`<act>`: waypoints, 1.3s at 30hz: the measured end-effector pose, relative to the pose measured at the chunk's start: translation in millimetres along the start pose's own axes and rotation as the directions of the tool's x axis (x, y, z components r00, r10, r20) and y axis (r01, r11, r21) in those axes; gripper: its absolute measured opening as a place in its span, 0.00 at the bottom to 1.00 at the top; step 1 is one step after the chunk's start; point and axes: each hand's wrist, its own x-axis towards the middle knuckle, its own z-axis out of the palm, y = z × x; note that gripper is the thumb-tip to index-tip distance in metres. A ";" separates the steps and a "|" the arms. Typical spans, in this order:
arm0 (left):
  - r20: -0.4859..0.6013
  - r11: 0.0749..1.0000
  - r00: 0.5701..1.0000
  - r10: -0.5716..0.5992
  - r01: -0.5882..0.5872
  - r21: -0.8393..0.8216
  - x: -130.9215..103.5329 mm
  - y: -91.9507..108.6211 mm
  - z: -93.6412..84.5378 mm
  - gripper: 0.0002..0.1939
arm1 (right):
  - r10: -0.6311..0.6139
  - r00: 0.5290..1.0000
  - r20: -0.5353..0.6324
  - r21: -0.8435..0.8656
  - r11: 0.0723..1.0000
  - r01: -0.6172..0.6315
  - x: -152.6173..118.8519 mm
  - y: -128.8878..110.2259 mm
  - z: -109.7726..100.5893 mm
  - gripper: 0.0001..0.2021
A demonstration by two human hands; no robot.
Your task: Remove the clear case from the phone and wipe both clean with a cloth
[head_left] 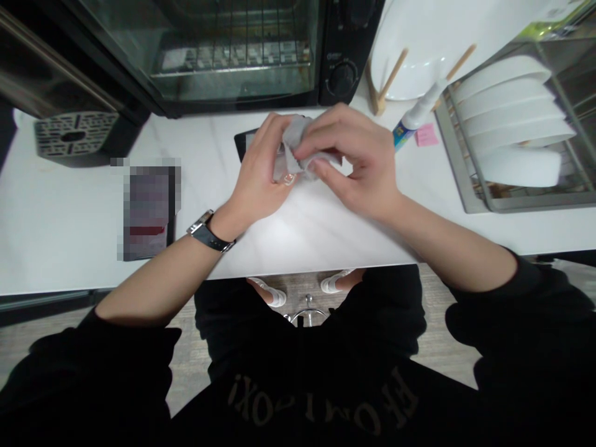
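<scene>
Over the white counter (326, 230), both hands meet around a crumpled grey cloth (298, 133). My left hand (261, 167), with a dark-strapped watch on its wrist, curls around a small clear, shiny object (288, 179). Most of that object is hidden by the fingers and the cloth, so its kind cannot be made out. My right hand (361, 158) pinches the cloth between thumb and fingers, pressed against the clear object. Behind the left fingers, a dark flat item (241, 144) lies on the counter, partly covered from view.
A black toaster oven (342, 81) stands at the back. On the left are a machine with a drip tray (74, 133) and a blurred-out flat device (149, 211). To the right are a white-capped tube (414, 118), a pink note (427, 135), a large plate (395, 74) and racked white bowls (516, 124).
</scene>
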 end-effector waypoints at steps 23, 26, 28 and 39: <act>0.050 0.997 0.998 -0.032 0.029 0.065 -0.9 -8.7 2.7 0.23 | 0.138 0.972 -0.190 -0.157 0.973 -0.169 1.1 9.3 -1.1 0.15; 0.050 0.997 0.999 -0.012 0.008 0.083 -2.0 -8.3 3.0 0.25 | 0.072 0.993 -0.098 -0.140 0.987 -0.086 -0.6 5.1 -1.8 0.15; 0.050 0.996 0.999 0.002 -0.006 0.086 -2.2 -4.8 2.7 0.26 | -0.014 1.000 0.004 -0.095 0.995 0.014 -1.7 1.8 -2.4 0.14; 0.019 1.000 1.000 -0.022 0.022 -0.002 -1.7 3.1 -0.4 0.22 | -0.030 0.996 -0.086 -0.177 0.984 0.014 4.5 9.6 -9.4 0.15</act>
